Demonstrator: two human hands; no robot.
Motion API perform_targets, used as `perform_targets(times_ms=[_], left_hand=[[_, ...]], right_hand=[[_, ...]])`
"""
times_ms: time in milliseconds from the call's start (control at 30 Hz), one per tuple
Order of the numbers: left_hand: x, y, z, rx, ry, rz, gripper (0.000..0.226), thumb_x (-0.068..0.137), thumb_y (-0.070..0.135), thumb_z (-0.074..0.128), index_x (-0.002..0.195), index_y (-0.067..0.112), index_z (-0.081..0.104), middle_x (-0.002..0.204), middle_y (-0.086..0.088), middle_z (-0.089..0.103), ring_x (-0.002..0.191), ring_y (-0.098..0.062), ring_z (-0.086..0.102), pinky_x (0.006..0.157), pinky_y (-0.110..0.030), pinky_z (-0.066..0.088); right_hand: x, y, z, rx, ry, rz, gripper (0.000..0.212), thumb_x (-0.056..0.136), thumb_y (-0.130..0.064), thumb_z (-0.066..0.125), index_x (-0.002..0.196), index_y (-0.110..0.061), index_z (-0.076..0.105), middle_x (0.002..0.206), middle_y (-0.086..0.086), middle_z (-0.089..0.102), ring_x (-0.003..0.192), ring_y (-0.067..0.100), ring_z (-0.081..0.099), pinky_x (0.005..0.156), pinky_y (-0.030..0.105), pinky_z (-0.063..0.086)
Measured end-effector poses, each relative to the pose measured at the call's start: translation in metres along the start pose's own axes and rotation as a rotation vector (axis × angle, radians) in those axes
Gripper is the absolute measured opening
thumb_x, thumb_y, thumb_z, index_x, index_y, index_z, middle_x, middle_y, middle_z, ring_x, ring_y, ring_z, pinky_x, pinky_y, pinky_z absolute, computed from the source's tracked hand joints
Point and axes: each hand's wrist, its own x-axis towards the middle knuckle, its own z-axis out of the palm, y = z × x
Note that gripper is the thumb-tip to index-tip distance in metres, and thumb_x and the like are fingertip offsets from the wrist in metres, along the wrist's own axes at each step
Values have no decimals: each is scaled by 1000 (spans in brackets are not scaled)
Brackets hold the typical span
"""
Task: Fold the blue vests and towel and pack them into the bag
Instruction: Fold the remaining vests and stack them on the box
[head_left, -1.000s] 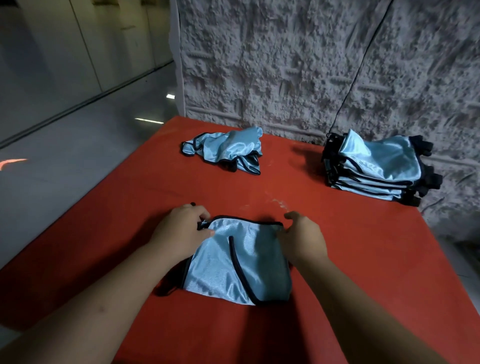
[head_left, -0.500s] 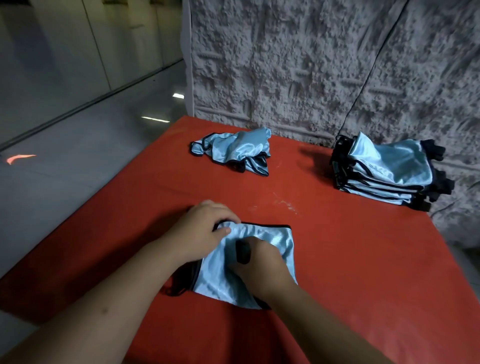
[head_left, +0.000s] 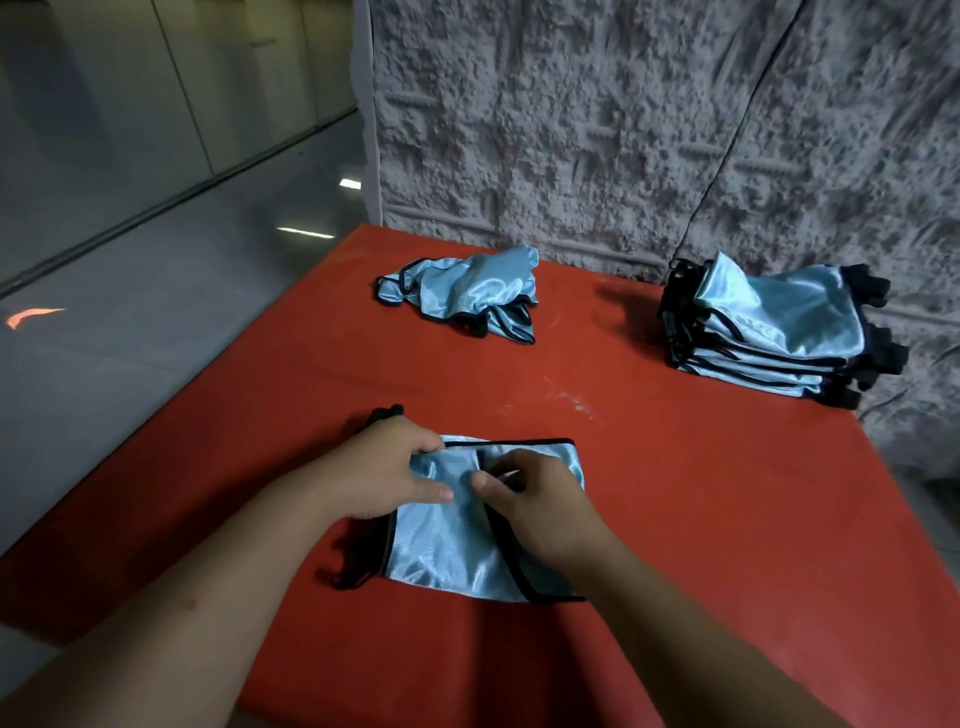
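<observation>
Thin, glossy vest half-folded under both hands, low centre of frame

The blue vest (head_left: 457, 545) lies on the red tabletop (head_left: 727, 519); the left hand (head_left: 387, 475) pinches its upper left edge, the right hand (head_left: 540, 506) curls on the black trim. The satin looks light, limp and slippery, so the bound edges are likely the best hold. A folded stack (head_left: 779, 332) sits at right, a crumpled vest (head_left: 467, 291) upper centre.

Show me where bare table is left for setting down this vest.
Bare red table lies right of both hands, before the folded stack; also between the crumpled vest and the vest in work. Crowded: the back right corner.
</observation>
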Motion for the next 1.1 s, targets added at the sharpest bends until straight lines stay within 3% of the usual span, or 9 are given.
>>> perform_targets(times_ms=[133,233,300,400,500,567,700,800,1100], left_hand=[[-5,7,-5,3,-28,21,19,79,37,83,79,22,71,77,-4,71,73,-23,66,76,-50,54],[-10,18,-7,10,-18,46,13,79,31,85,78,25,73,76,-1,72,72,-21,67,74,-47,55],[-13,24,-10,6,-18,47,16,75,39,85,79,27,74,77,-1,74,77,-25,69,74,-46,57],[-16,26,-11,-15,-42,54,41,64,58,77,82,21,73,83,-9,74,82,-32,70,76,-51,57],[-19,29,-9,-33,-44,68,44,66,56,78,80,15,71,84,-15,72,81,-36,67,73,-52,56],[-19,33,-8,-50,-20,84,28,75,40,84,78,16,71,78,-11,71,74,-31,67,70,-48,56],[-12,36,-6,-86,51,108,22,78,25,86,71,16,67,64,3,62,60,-8,54,63,-34,46],[-6,32,-7,-152,71,94,18,78,20,86,73,18,68,67,7,63,64,-3,55,65,-30,44],[-9,50,-23,-225,-29,110,14,80,14,85,76,16,72,75,0,72,72,-10,65,70,-27,52]], right_hand=[[-7,3,1,544,-232,148,61,89,-76,50,76,-17,61,60,-6,53,51,7,50,55,31,39],[-7,2,5,763,-356,192,67,82,-77,53,109,-18,70,100,2,75,95,12,72,88,30,54],[-7,0,4,788,-372,216,63,87,-76,46,104,-20,69,95,1,74,89,11,71,82,27,57],[-5,-6,1,754,-464,312,83,98,-71,13,90,-11,69,58,-4,67,52,-1,63,51,11,48],[-4,-11,6,697,-503,394,93,88,-83,16,128,-12,63,110,6,77,102,9,73,84,19,55],[-3,-8,10,710,-493,412,87,88,-83,18,134,-22,60,123,0,73,114,9,68,88,20,54],[-6,-12,8,692,-453,377,79,84,-87,24,136,-36,55,129,-10,68,115,-1,64,97,21,50],[-2,-9,9,757,-468,363,98,75,-91,31,143,-24,55,136,1,65,128,12,60,118,36,37],[13,-15,2,832,-405,374,100,83,-89,18,129,-16,68,125,12,71,120,23,66,111,38,44]])
